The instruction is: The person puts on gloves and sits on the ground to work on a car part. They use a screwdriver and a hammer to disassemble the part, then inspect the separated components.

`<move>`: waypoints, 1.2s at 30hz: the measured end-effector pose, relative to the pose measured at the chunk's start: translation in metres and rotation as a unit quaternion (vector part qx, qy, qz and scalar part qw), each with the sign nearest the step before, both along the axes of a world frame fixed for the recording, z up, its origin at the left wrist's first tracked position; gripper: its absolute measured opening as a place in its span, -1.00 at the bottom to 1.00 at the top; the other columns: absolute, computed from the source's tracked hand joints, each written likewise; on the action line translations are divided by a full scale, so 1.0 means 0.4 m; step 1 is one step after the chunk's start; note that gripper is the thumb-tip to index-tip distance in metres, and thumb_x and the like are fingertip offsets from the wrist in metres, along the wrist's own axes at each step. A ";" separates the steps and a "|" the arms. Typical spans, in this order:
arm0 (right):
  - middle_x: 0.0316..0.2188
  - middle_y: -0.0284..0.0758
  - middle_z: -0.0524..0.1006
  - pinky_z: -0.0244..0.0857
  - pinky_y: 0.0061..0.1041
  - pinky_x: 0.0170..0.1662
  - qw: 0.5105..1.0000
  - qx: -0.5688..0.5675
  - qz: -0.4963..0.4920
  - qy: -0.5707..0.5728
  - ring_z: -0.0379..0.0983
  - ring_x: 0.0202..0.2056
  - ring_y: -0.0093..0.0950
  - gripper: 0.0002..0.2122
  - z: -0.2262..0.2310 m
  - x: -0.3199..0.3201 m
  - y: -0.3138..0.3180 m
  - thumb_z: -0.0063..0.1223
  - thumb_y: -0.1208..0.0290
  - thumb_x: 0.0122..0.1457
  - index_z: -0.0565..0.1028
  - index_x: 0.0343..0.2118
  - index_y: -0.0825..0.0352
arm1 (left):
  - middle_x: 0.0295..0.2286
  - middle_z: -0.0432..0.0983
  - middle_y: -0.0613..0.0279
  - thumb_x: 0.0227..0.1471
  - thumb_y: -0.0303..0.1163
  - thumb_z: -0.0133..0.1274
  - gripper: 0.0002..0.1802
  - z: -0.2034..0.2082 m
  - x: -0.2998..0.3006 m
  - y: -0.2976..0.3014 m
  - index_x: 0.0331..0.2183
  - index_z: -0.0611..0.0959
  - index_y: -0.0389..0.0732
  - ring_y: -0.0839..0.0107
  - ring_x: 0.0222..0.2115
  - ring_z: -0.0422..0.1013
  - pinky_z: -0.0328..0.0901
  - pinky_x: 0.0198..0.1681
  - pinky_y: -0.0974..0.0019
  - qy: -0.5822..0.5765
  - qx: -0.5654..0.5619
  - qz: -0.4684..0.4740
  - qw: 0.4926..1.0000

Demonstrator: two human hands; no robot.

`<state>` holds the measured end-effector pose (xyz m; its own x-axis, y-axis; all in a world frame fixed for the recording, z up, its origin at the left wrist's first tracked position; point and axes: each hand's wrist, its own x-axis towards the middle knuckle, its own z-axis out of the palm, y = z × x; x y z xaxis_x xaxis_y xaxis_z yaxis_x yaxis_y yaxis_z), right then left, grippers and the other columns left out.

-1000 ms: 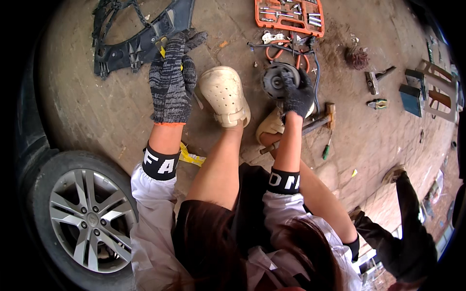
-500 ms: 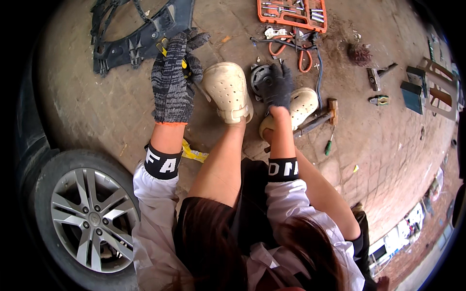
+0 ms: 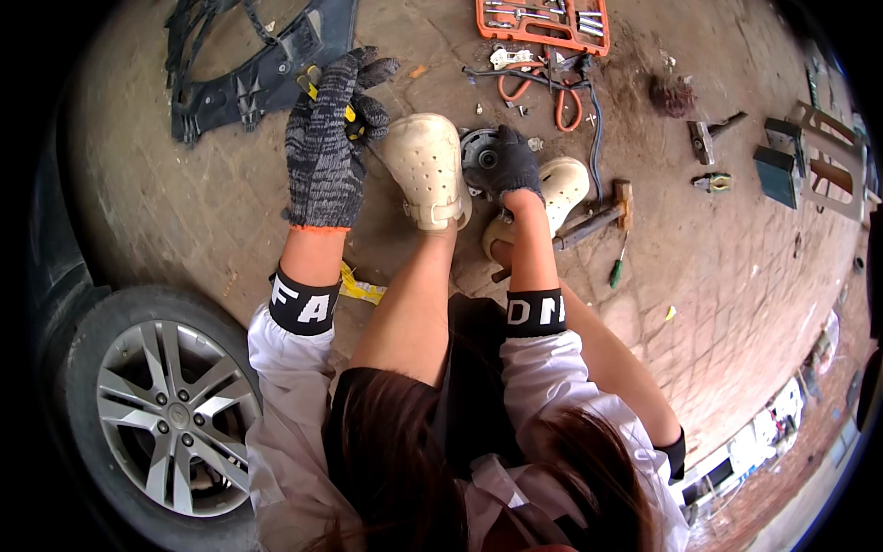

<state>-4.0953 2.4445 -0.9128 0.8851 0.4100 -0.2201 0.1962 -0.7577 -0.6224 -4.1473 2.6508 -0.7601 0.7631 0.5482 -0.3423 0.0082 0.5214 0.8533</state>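
My left hand [image 3: 324, 152], in a grey knitted glove with an orange cuff, is closed round a tool with a yellow-and-black handle [image 3: 352, 122]. A thin shaft comes out of the fist towards my left shoe; its tip is hard to make out, and it looks like a screwdriver. My right hand [image 3: 517, 170], in a dark glove, grips a round black part [image 3: 479, 158] with a ring-shaped hub. It holds this part just above the ground between my two cream clogs, the left clog [image 3: 421, 166] and the right clog [image 3: 563, 193].
A hammer [image 3: 598, 221] and a green-handled screwdriver [image 3: 620, 262] lie right of my feet. Ahead are red-handled pliers [image 3: 567, 109], a cable and an orange socket case [image 3: 543, 41]. A black plastic panel [image 3: 248, 87] lies far left, a car wheel [image 3: 175, 414] near left.
My right hand has turned and shifted slightly left with the round part, so its hub now shows. My left hand keeps its grip on the yellow-and-black tool.
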 end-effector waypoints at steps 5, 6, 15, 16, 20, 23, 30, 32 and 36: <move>-0.10 -0.18 0.44 0.17 -0.45 0.04 0.929 0.285 -0.234 -0.027 0.34 -0.05 -0.34 -0.51 0.137 -0.062 -0.005 0.18 0.43 -0.06 0.33 -0.03 0.41 | -0.24 0.50 0.16 0.04 -0.40 -0.07 -0.65 -0.029 -0.019 -0.015 -0.12 0.47 -0.33 0.54 -0.39 0.39 0.29 -0.28 0.49 -0.042 0.103 -0.049 0.993; -0.12 -0.22 0.44 0.16 -0.48 0.05 0.907 0.289 -0.305 -0.020 0.33 -0.06 -0.40 -0.58 0.186 -0.074 -0.019 0.14 0.47 -0.03 0.36 -0.06 0.42 | -0.22 0.49 0.17 0.04 -0.43 -0.07 -0.66 -0.027 -0.020 -0.026 -0.11 0.47 -0.33 0.52 -0.34 0.40 0.29 -0.24 0.48 -0.069 0.120 -0.055 0.989; -0.05 -0.02 0.34 0.11 -0.33 0.07 0.847 -0.006 -0.510 -0.151 0.26 -0.01 -0.19 -0.42 0.062 -0.163 -0.229 0.24 0.35 -0.12 0.29 -0.02 0.49 | -0.22 0.43 0.21 -0.23 -0.55 0.03 -0.57 -0.074 0.023 -0.263 -0.18 0.55 -0.10 0.26 -0.13 0.33 0.11 0.10 0.18 -0.217 0.488 -0.401 0.745; -0.05 0.00 0.32 0.10 -0.32 0.08 0.843 -0.017 -0.523 -0.126 0.25 0.00 -0.18 -0.39 0.029 -0.176 -0.252 0.25 0.34 -0.14 0.27 -0.01 0.50 | -0.28 0.43 0.24 -0.20 -0.51 0.02 -0.59 -0.082 0.026 -0.297 -0.19 0.56 -0.03 0.26 -0.15 0.33 0.10 0.10 0.17 -0.226 0.578 -0.388 0.681; -0.20 -0.12 0.42 0.32 -0.39 -0.19 0.766 0.216 -0.603 0.054 0.41 -0.24 -0.33 -0.49 -0.029 -0.160 -0.260 0.19 0.48 -0.07 0.28 -0.04 0.47 | -0.30 0.42 0.26 -0.12 -0.32 -0.03 -0.69 -0.172 0.017 -0.359 -0.23 0.54 -0.07 0.29 -0.20 0.35 0.22 -0.02 0.25 -0.206 0.668 -0.436 0.567; -0.35 -0.28 0.46 0.36 -0.55 -0.47 0.646 0.430 -0.610 0.159 0.41 -0.51 -0.49 -0.66 -0.004 -0.128 -0.271 0.11 0.62 -0.03 0.33 -0.15 0.42 | -0.33 0.41 0.21 -0.12 -0.29 -0.05 -0.67 -0.202 0.047 -0.410 -0.22 0.50 -0.13 0.28 -0.23 0.35 0.26 -0.10 0.25 -0.185 0.668 -0.450 0.564; -0.25 -0.26 0.43 0.37 -0.50 -0.34 0.708 0.308 -0.622 0.132 0.43 -0.36 -0.41 -0.50 0.020 -0.129 -0.229 0.05 0.75 -0.12 0.27 -0.03 0.37 | -0.27 0.40 0.10 -0.10 -0.39 -0.10 -0.64 -0.252 0.100 -0.408 -0.16 0.43 -0.20 0.22 -0.19 0.34 0.25 -0.10 0.22 -0.137 0.651 -0.410 0.624; -0.21 -0.25 0.41 0.37 -0.50 -0.33 0.699 0.327 -0.623 0.128 0.42 -0.33 -0.42 -0.47 0.003 -0.132 -0.236 0.05 0.75 -0.13 0.24 -0.01 0.36 | -0.27 0.41 0.10 -0.09 -0.38 -0.10 -0.64 -0.271 0.105 -0.411 -0.16 0.44 -0.19 0.22 -0.20 0.34 0.26 -0.11 0.22 -0.118 0.656 -0.404 0.626; -0.18 -0.25 0.37 0.36 -0.49 -0.29 0.719 0.288 -0.624 0.105 0.40 -0.29 -0.41 -0.46 -0.039 -0.134 -0.259 0.03 0.76 -0.13 0.22 0.00 0.37 | -0.28 0.42 0.11 -0.07 -0.38 -0.13 -0.65 -0.275 0.109 -0.411 -0.16 0.43 -0.19 0.23 -0.20 0.35 0.28 -0.13 0.21 -0.072 0.661 -0.423 0.616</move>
